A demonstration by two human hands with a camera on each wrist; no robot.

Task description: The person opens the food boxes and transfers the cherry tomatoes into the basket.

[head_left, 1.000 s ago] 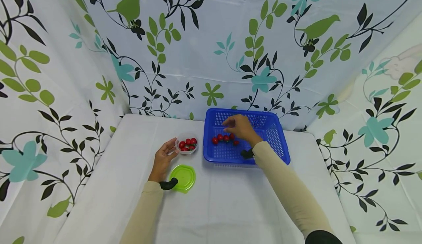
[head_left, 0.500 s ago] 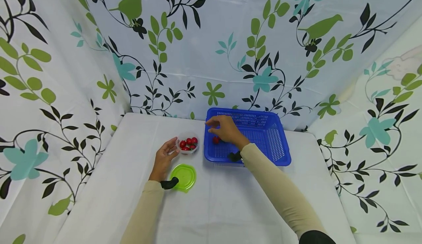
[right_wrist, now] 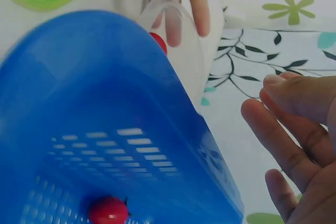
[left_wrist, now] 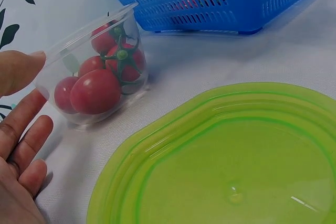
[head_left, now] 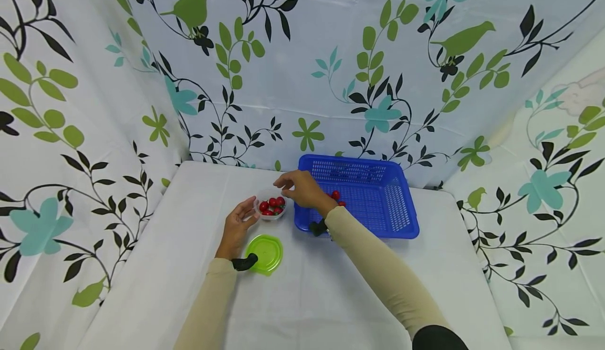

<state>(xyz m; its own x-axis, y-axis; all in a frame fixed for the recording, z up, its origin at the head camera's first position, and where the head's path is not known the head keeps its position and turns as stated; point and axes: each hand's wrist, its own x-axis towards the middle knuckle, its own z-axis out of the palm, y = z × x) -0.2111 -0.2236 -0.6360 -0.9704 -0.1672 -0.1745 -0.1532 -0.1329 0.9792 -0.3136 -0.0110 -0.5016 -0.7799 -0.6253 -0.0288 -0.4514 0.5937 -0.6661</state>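
Tomatoes [left_wrist: 95,92]: seen in the cup [left_wrist: 86,36], just left of and below centre (more in the basket [head_left: 378,200], right).
Left hand [head_left: 238,226]: rested against the cup's left side, fingers loosely spread.
Right hand [head_left: 304,189]: held over the basket's left edge, fingers bent; whether anything is pinched cannot be told.
Lid [head_left: 266,254]: laid below the cup.

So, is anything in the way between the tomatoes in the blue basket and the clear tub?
Yes, the left wall of the blue basket stands between the tomatoes and the clear tub, with the right hand over it. The green lid lies off the tub.
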